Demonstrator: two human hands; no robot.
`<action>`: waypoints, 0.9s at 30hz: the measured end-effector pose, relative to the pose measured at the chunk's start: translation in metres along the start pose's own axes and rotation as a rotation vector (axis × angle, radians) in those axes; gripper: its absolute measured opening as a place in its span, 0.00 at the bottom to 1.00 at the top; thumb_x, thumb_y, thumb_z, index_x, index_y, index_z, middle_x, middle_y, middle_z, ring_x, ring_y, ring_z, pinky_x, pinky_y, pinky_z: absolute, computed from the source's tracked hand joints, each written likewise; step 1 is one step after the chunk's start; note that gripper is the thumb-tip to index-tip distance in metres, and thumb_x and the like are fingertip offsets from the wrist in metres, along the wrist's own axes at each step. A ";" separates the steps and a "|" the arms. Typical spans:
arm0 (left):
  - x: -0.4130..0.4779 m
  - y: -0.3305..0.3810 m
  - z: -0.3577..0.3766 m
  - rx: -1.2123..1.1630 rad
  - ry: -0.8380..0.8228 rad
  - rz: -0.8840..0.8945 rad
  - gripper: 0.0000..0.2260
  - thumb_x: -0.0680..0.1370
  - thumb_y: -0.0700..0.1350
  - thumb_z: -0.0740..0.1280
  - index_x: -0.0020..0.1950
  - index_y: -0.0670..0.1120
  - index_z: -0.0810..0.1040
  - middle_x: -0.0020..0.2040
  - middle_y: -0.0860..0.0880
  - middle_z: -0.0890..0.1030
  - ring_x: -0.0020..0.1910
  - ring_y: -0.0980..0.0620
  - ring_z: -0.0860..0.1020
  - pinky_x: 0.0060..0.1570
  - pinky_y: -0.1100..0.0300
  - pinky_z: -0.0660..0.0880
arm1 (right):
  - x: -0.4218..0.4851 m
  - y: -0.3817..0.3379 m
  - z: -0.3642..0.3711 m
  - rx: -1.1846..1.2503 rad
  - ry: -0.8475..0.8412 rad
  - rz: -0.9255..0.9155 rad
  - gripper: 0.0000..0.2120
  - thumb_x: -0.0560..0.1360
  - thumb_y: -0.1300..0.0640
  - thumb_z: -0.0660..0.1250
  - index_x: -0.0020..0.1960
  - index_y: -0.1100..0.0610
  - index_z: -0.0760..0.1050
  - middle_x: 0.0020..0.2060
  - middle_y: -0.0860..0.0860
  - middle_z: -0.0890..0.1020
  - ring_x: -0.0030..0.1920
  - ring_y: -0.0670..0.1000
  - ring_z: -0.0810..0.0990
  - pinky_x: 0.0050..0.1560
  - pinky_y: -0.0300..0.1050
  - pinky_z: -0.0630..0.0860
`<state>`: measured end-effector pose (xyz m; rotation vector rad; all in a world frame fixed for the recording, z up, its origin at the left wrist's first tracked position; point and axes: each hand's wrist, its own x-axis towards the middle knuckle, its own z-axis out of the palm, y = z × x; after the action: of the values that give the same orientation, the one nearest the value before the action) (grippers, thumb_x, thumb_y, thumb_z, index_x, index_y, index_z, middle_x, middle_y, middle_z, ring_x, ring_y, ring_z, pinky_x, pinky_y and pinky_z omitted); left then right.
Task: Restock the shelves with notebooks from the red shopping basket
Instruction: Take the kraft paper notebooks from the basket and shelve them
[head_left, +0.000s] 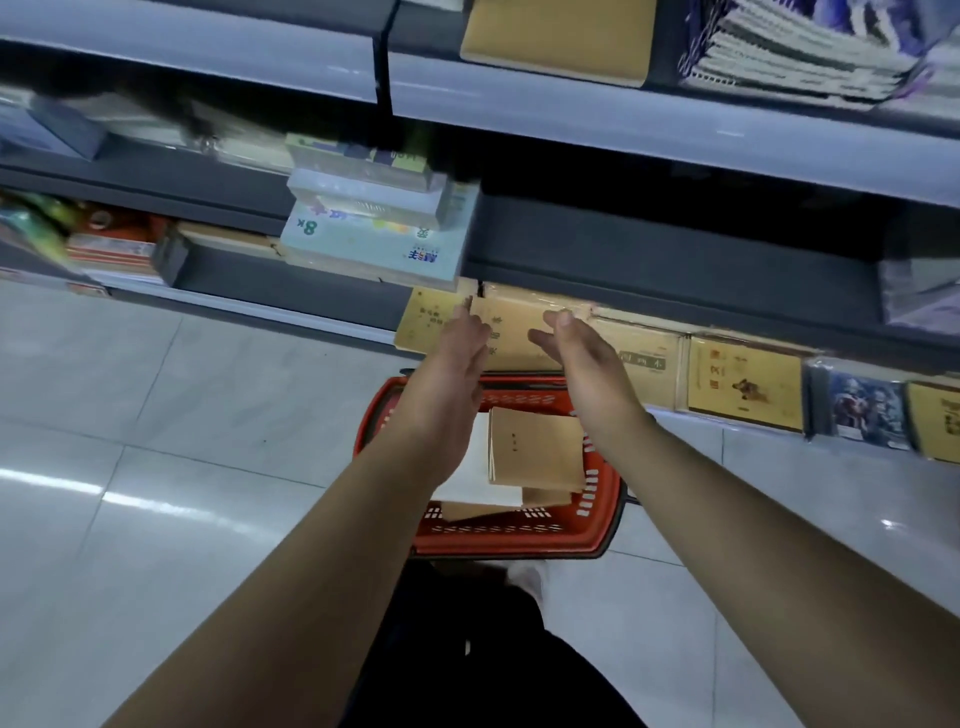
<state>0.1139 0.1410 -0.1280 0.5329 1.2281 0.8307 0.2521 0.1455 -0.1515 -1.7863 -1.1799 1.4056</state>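
A red shopping basket (605, 525) stands on the floor below the shelves, holding a few brown kraft notebooks (537, 452) and a white one. My left hand (460, 358) and my right hand (576, 353) are stretched out above the basket, palms facing each other, fingers straight. Between them, on the lowest shelf, lies a brown notebook (511, 332). Their fingertips reach its far edge; whether they touch it is blurred. Neither hand holds anything.
More brown notebooks (743, 382) and picture-cover books (865, 408) line the lowest shelf to the right. A stack of pale packs (374, 228) juts from the middle shelf above my left hand. A brown pad (558, 36) and spiral notebooks (800, 47) sit on the top shelf. Grey tiled floor spreads left.
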 end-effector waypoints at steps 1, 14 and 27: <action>0.005 -0.006 -0.002 0.010 -0.006 -0.009 0.24 0.84 0.55 0.48 0.79 0.46 0.59 0.79 0.48 0.60 0.77 0.51 0.58 0.74 0.50 0.53 | 0.002 0.004 0.000 -0.011 -0.003 -0.003 0.24 0.81 0.39 0.47 0.70 0.48 0.68 0.65 0.46 0.76 0.61 0.43 0.71 0.58 0.44 0.64; 0.064 -0.106 -0.015 -0.132 0.092 -0.200 0.17 0.83 0.58 0.54 0.67 0.54 0.71 0.55 0.61 0.80 0.58 0.62 0.74 0.62 0.55 0.61 | 0.067 0.120 0.005 -0.161 -0.085 0.070 0.20 0.80 0.36 0.49 0.63 0.44 0.71 0.61 0.48 0.79 0.62 0.49 0.76 0.63 0.52 0.71; 0.111 -0.197 -0.030 -0.273 0.252 -0.466 0.25 0.83 0.58 0.54 0.76 0.47 0.63 0.75 0.46 0.67 0.76 0.47 0.62 0.74 0.48 0.56 | 0.122 0.222 0.021 -0.260 -0.109 0.105 0.16 0.82 0.42 0.53 0.64 0.45 0.72 0.60 0.45 0.76 0.60 0.44 0.72 0.59 0.43 0.66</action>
<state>0.1488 0.1073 -0.3504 -0.0859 1.3695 0.6610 0.3030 0.1532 -0.3998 -1.9947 -1.3979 1.4809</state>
